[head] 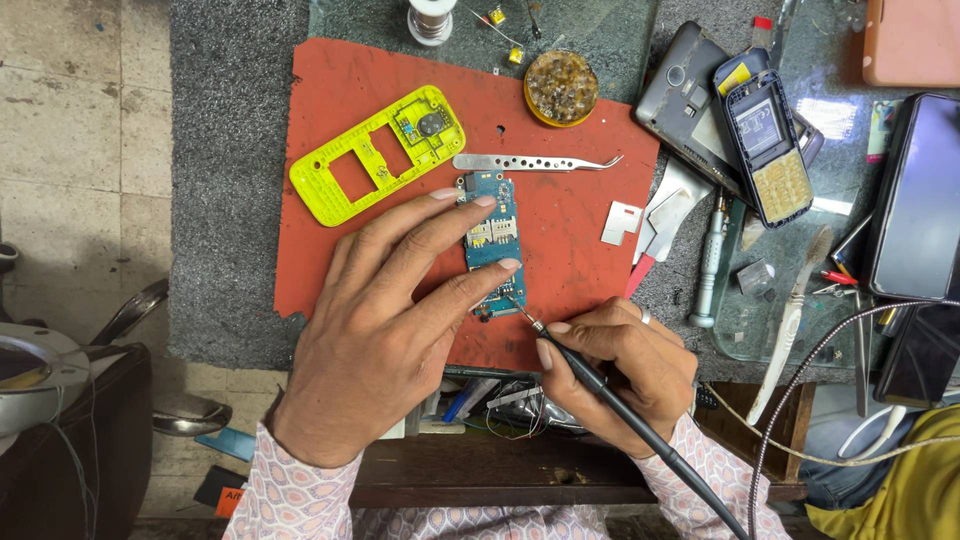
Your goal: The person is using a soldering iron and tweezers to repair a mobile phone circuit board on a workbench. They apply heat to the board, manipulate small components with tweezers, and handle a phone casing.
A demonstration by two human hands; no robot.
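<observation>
Head view: a red mat (560,230) is laid on the desk (230,200), and everything is placed around it. A small blue circuit board (492,240) is seen lying flat near the middle of the red mat. The board is pressed down by the left hand (385,330), with the fingers spread flat and apart; nothing is gripped by it. Two fingertips (508,264) are rested on the board.

A thin black soldering iron (600,385) is held like a pen by the right hand (625,365), whose fingers are closed tight around it. The iron's tip is touched to the bottom edge of the board, just beside the left hand's lowest finger. A ring is worn on the right hand.

A yellow phone frame (375,155) is laid on the mat's upper left part. Silver tweezers (535,161) are laid on the mat just above the board. A round tin of brass wool (560,88) is set at the mat's top edge. Off the mat's right edge, a grey phone shell (680,90), a dark keypad phone (765,145) and a small screwdriver (708,265) are seen.
</observation>
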